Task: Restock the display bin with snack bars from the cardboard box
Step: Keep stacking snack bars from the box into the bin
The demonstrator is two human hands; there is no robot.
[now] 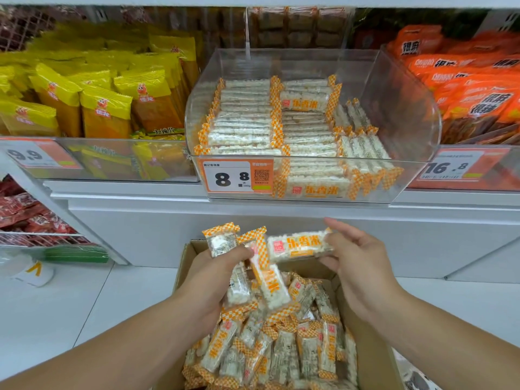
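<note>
A clear plastic display bin [405, 114] on the white shelf holds rows of white puffed-rice snack bars [244, 122] with orange checkered ends. Below it an open cardboard box [374, 353] is full of loose bars [281, 350] of the same kind. My left hand [208, 280] grips a bunch of bars [253, 274] above the box. My right hand [360, 263] pinches one bar [298, 244] held level by its right end, beside the bunch.
Yellow snack packs [107, 99] fill the bin to the left, orange packs [472, 88] the bin to the right. A price tag reading 8.8 [233, 177] sticks to the display bin's front. Red packs [25, 212] lie in a wire rack at lower left.
</note>
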